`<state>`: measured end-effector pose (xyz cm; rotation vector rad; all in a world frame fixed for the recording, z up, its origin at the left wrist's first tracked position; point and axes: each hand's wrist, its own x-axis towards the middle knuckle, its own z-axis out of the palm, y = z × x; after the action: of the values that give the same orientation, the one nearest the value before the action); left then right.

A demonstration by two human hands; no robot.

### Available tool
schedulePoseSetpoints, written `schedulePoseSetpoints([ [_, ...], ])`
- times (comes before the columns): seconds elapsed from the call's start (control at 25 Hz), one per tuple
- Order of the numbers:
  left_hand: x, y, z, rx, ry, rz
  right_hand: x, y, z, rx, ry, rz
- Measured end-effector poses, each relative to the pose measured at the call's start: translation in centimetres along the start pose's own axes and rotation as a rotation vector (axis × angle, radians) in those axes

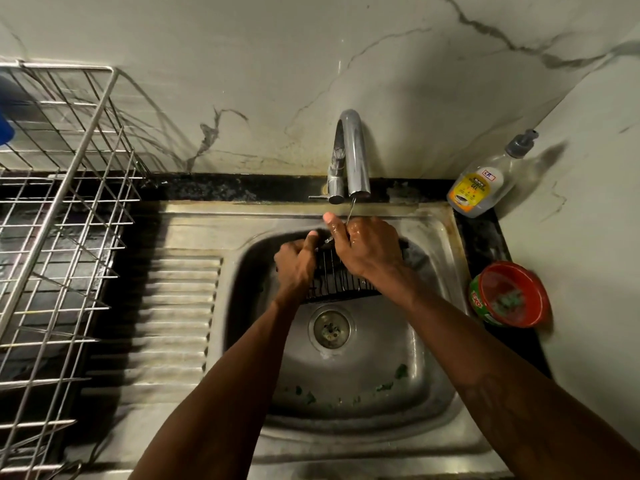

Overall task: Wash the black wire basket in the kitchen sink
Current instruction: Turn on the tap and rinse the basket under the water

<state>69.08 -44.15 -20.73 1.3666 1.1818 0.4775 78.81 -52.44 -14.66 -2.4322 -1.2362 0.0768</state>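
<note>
The black wire basket stands tilted in the far part of the steel sink, under the tap. My left hand grips its left side with curled fingers. My right hand lies over the basket's top rim, wet, with fingers curled round the wire. A thin stream of water runs from the chrome tap onto my right hand. Much of the basket is hidden behind both hands.
A steel dish rack stands on the left beside the ribbed drainboard. A dish gel pump bottle and a red tub with a green scrubber sit right of the sink. The drain shows below the basket. Green bits lie near the sink's front.
</note>
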Motion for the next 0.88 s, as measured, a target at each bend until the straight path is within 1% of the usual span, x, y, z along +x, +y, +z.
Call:
schedulePoseSetpoints([
  [0.08,-1.1,1.6,0.9,-0.073,-0.088,0.126,0.8,-0.9,0.4,-0.124,-0.019,0.061],
  [0.16,-1.1,2.8,1.3,-0.142,-0.038,0.108,1.5,-2.2,1.3,-0.166,0.013,0.114],
  [0.2,-0.7,2.4,1.1,-0.154,0.003,0.073,1.4,-2.4,1.7,-0.158,0.019,0.080],
  [0.24,-0.2,1.8,0.7,-0.172,0.030,0.045,1.1,-2.3,1.9,-0.135,0.005,-0.010],
  [0.32,0.0,0.1,-0.4,-0.288,0.057,-0.039,0.2,-0.7,1.8,-0.075,-0.061,-0.218],
  [0.36,-0.1,-0.3,-0.7,-0.329,0.068,-0.081,0.0,0.1,1.3,-0.068,-0.079,-0.251],
  [0.4,-0.2,-0.2,-0.7,-0.352,0.056,-0.097,0.1,0.5,0.8,-0.096,-0.094,-0.207],
  [0.52,-0.9,1.7,-0.1,-0.360,0.025,-0.089,2.0,-1.2,0.9,-0.249,-0.121,0.163],
  [0.56,-0.8,2.0,0.1,-0.321,0.027,-0.085,2.1,-2.2,1.5,-0.271,-0.106,0.178],
  [0.6,-0.8,1.9,0.2,-0.262,0.029,-0.084,1.6,-3.2,2.2,-0.279,-0.087,0.100],
  [0.64,-0.5,1.5,0.2,-0.262,0.046,-0.109,0.6,-4.1,2.8,-0.269,-0.067,-0.030],
  [0.68,-0.4,1.2,0.0,-0.342,0.051,-0.169,-0.5,-4.3,3.4,-0.248,-0.060,-0.149],
  [0.72,-0.7,1.2,-0.2,-0.458,0.064,-0.214,-1.2,-3.9,3.7,-0.225,-0.067,-0.228],
  [0.76,-0.8,0.9,-0.3,-0.505,0.107,-0.254,-1.2,-3.3,3.4,-0.220,-0.083,-0.266],
  [0.8,-0.7,0.4,-0.3,-0.514,0.129,-0.260,-0.8,-2.5,2.8,-0.229,-0.102,-0.258],
  [0.88,-0.9,0.0,-0.4,-0.508,0.162,-0.228,1.1,-0.2,1.2,-0.249,-0.152,-0.139],
])
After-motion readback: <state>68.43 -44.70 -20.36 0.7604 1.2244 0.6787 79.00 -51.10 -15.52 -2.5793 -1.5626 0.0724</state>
